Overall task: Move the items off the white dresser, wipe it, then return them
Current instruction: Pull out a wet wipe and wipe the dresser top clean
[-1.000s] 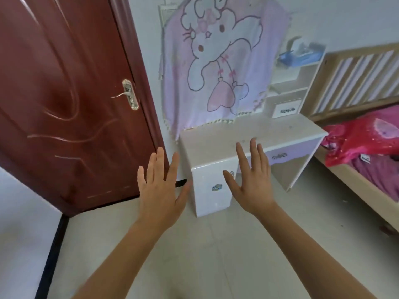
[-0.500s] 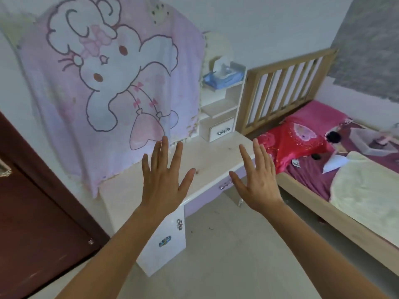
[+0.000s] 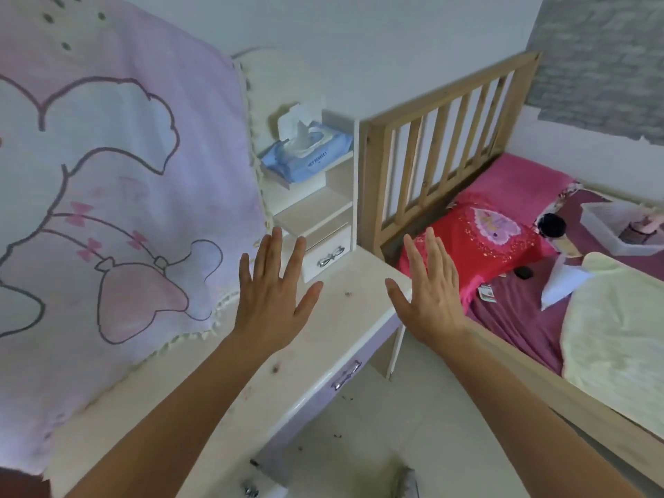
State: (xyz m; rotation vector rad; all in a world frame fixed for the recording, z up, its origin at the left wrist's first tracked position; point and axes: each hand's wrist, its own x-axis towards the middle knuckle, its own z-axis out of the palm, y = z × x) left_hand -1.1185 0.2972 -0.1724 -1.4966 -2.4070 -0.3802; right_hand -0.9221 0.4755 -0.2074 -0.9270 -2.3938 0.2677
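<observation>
The white dresser (image 3: 345, 307) runs from lower left to centre, its top bare but for a few dark specks. A blue pack of wet wipes (image 3: 305, 152) lies on the top shelf of its small shelf unit, with a little drawer (image 3: 327, 258) below. My left hand (image 3: 275, 300) hovers above the dresser top with fingers spread and straight, holding nothing. My right hand (image 3: 429, 292) is raised over the dresser's right end, also flat and empty.
A pink cartoon blanket (image 3: 107, 195) hangs over the dresser's back at left. A wooden bed (image 3: 449, 138) stands right of the dresser with a red pillow (image 3: 478, 242), a cream blanket (image 3: 618, 328) and a white tray (image 3: 618, 228). Pale tiled floor lies below.
The view has swung right and closed in on the dresser; the red door has left the frame. Both hands stay raised and spread, now over the dresser top.
</observation>
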